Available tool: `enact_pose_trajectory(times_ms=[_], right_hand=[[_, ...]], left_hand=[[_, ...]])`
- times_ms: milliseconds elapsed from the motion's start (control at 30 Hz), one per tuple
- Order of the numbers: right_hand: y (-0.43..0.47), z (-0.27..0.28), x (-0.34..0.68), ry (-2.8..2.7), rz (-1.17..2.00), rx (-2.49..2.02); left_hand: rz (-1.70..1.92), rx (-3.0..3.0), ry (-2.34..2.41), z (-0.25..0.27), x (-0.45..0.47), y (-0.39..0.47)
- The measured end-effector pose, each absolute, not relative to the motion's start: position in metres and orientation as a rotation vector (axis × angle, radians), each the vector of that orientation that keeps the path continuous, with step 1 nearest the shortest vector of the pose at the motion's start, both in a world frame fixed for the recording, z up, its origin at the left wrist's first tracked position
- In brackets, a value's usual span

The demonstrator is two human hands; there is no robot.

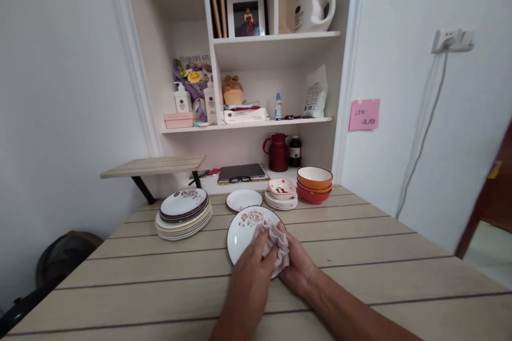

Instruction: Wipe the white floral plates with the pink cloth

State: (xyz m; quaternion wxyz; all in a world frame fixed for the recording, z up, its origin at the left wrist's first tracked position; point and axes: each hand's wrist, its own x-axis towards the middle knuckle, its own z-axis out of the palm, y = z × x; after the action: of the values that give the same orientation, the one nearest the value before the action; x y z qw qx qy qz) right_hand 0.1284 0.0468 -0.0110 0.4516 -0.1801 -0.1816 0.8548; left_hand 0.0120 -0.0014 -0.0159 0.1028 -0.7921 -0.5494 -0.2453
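A white plate (pixel 240 235) with a dark rim and a brown flower print is tilted up above the table in front of me. My left hand (pixel 254 261) presses a crumpled pale pink cloth (pixel 280 245) against the plate's right part, its fingers curled over the fabric. On the right, my right hand (pixel 299 262) grips the plate at its edge, with the thumb beside the cloth. Its other fingers are hidden behind the plate. Just beyond lies a smaller white plate (pixel 244 200) with a dark rim, flat on the table.
A stack of plates (pixel 184 213) stands at the left on the slatted table (pixel 352 287). At the back right are small dishes (pixel 281 200) and stacked orange and red bowls (pixel 314 185). Behind them stand a red jug (pixel 277 153), a dark bottle (pixel 295 151) and a laptop (pixel 242 171).
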Motion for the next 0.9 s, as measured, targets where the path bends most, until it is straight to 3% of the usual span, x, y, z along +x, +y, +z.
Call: enact_pose_trajectory(times_ms=[167, 467, 900], right_hand=[[0.039, -0.006, 0.121, -0.485, 2.2, -0.365], [0.05, -0.01, 0.126, -0.423, 2.088, -0.375], [0.031, -0.008, 0.114, -0.539, 2.263, -0.333]], left_hand=[[-0.77, -2.183, -1.59, -0.005, 0.007, -0.005], [-0.627, -1.957, -1.826, -0.008, 0.0, -0.005], [-0.974, -1.944, -1.525, -0.015, 0.001, 0.0]])
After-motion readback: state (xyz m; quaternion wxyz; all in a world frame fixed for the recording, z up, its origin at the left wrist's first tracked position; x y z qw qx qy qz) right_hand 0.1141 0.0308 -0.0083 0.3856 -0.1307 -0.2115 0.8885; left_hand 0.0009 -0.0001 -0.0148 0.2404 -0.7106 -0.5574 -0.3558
